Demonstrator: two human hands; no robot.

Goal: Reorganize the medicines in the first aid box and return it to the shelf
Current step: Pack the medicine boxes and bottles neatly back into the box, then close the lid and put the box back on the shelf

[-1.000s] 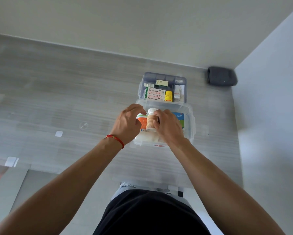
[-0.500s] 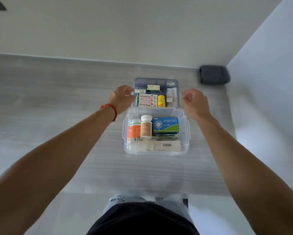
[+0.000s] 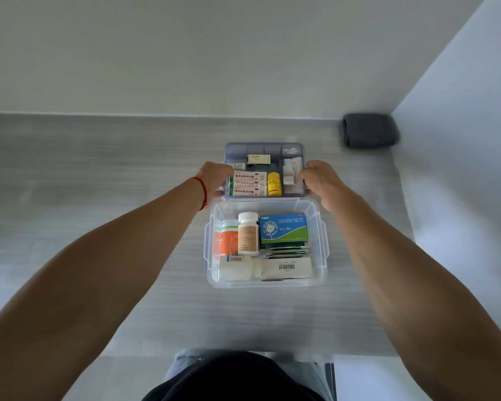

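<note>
A clear plastic first aid box (image 3: 321, 244) stands on the grey table, holding white bottles (image 3: 248, 234), a blue loratadine carton (image 3: 283, 228) and a white carton (image 3: 286, 268). Behind it lies a blue-tinted divided tray (image 3: 255, 149) with red-and-white cartons (image 3: 248, 183), a yellow bottle (image 3: 274, 184) and small packets. My left hand (image 3: 216, 176) grips the tray's left edge. My right hand (image 3: 320, 180) grips its right edge. Both thumbs lie along the tray's sides.
A dark grey rolled cloth (image 3: 369, 130) lies in the far right corner where the table (image 3: 98, 183) meets the walls. A white wall runs along the right side. My black shirt shows at the bottom.
Both hands left the bottles in the clear box, reached back and closed on the two sides of the tray behind it. The view tilted slightly.
</note>
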